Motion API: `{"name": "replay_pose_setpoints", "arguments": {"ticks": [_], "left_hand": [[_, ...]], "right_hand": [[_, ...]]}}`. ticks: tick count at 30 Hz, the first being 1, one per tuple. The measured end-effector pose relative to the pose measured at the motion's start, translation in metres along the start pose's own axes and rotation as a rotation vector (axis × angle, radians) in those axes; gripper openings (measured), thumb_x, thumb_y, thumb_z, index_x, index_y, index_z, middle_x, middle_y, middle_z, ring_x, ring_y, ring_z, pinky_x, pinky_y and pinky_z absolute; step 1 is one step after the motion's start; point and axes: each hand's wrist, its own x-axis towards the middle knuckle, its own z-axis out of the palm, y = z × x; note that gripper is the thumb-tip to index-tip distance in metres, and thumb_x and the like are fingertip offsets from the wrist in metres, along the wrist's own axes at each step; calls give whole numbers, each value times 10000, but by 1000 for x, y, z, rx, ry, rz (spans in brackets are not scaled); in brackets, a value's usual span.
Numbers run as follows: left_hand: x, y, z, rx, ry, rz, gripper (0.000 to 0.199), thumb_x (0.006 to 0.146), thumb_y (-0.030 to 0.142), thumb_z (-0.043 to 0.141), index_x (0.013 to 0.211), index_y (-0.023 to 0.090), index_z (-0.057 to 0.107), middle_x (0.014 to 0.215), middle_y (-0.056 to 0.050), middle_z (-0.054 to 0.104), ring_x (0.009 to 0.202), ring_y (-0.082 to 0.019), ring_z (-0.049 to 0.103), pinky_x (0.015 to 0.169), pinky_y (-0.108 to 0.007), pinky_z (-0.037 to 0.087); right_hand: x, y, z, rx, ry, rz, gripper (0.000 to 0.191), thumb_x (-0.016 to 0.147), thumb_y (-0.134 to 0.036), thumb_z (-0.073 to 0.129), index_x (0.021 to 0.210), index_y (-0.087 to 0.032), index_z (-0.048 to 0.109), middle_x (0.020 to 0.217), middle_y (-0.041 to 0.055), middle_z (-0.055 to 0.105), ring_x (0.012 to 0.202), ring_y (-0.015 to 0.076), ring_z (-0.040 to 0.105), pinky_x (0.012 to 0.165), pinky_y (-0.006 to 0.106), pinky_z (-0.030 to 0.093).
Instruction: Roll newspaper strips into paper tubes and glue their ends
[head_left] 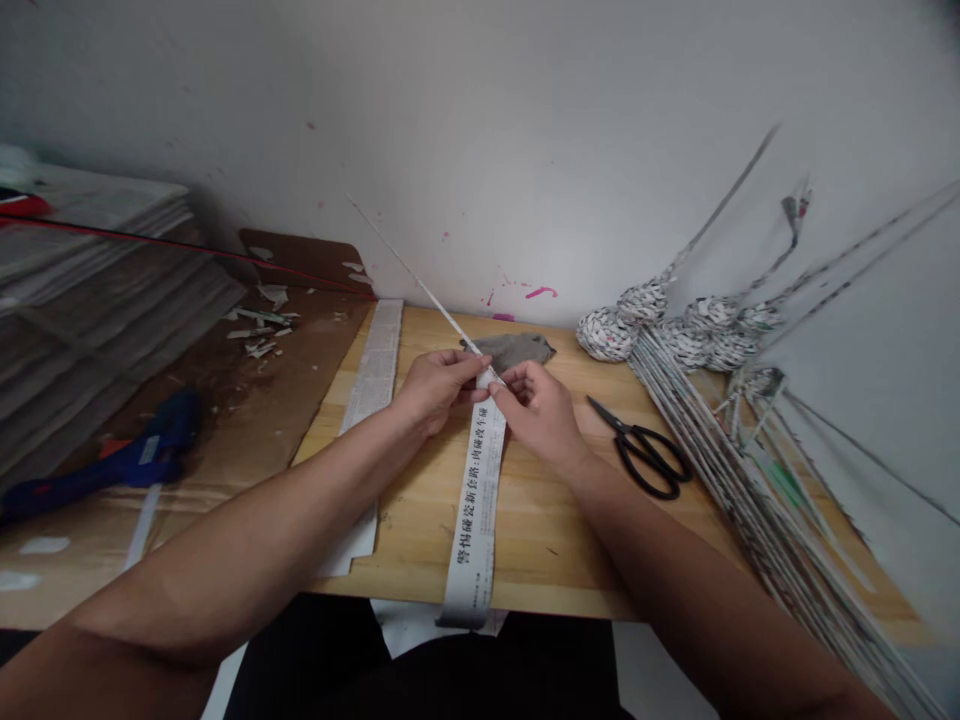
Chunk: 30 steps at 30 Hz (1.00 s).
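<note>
A long printed newspaper strip (pixel 477 500) runs from my fingers down over the table's front edge. Its upper end is wrapped around a thin rolled stick (pixel 420 283) that slants up to the left. My left hand (pixel 442 388) pinches the stick and the paper where they meet. Just to the right, my right hand (pixel 536 405) pinches the same roll near its lower end. Behind my hands lies a grey cloth (pixel 516 349). More newspaper strips (pixel 375 360) lie flat on the wooden table, left of my hands.
Black scissors (pixel 637 445) lie right of my hands. Beyond them are a bundle of paper sticks (pixel 720 465) and woven paper balls (pixel 607 334). On the left are a blue glue gun (pixel 150 445), paper scraps (pixel 262 322) on cardboard (pixel 292 390) and a newspaper stack (pixel 97 290).
</note>
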Motion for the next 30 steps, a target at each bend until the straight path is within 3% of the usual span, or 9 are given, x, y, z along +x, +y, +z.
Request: {"name": "replay_pose_setpoints", "arguments": {"ticks": [9, 17, 21, 30], "left_hand": [[-1, -4, 1, 2, -51, 5, 209, 660, 227, 798, 689, 124, 618, 660, -1, 593, 576, -79, 551, 476, -168, 471], [-2, 0, -1, 31, -11, 33, 213, 668, 246, 794, 701, 143, 610, 680, 12, 588, 574, -77, 548, 468, -173, 475], [-3, 1, -2, 84, -57, 11, 216, 667, 271, 798, 720, 142, 634, 711, -5, 610, 606, -97, 586, 477, -185, 482], [-2, 0, -1, 144, -42, -20, 241, 661, 293, 801, 700, 136, 623, 647, 8, 593, 543, -84, 552, 453, -183, 459]], "right_hand": [[3, 5, 4, 352, -58, 171, 223, 771, -386, 642, 748, -213, 503, 616, -55, 541, 532, 113, 522, 491, 223, 408], [3, 1, 2, 559, -117, 352, 199, 746, -375, 634, 782, -199, 549, 579, -45, 551, 478, 116, 522, 424, 220, 381], [7, 3, -1, 515, -96, 329, 308, 738, -469, 683, 772, -182, 575, 588, -30, 589, 461, 110, 533, 429, 232, 402], [8, 4, -4, 443, -132, 246, 280, 725, -412, 727, 811, -156, 652, 669, -1, 657, 511, 94, 555, 481, 228, 425]]}}
